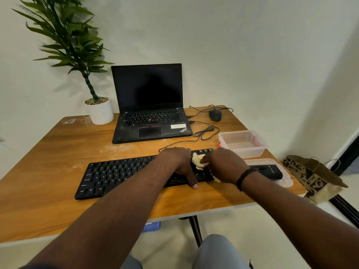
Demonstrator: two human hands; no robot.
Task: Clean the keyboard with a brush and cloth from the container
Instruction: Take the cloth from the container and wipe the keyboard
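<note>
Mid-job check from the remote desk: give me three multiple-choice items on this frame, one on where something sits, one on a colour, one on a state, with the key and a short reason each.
1. Where is the clear container?
A. left of the plant pot
B. behind the keyboard's right end
C. on the laptop

2. What colour is the cloth?
A. pale yellow
B. dark blue
C. red

3. What state is the laptop in?
A. lid closed
B. open, screen lit
C. open, screen dark

Key:
1 B, the container stands on the table just beyond the right end of the keyboard.
2 A, the cloth shows pale yellow between the left hand and the right hand, which holds it.
3 C, the lid is up and the screen is black.
</note>
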